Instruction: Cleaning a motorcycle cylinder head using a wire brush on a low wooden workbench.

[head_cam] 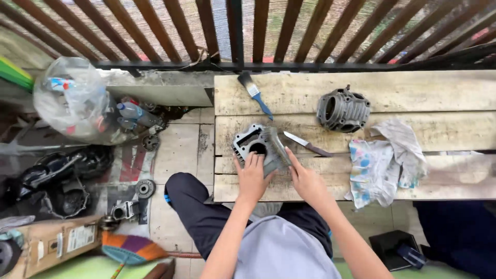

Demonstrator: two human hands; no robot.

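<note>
My left hand [251,178] flat on finned cylinder [260,147], fingers open. My right hand [306,181] touches its 3 o'clock side, grip unclear. Knife [307,144] near.

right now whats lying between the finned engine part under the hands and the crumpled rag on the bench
In the head view, a knife lies on the planks between the finned engine part and the rag, just beyond the right hand.
</note>
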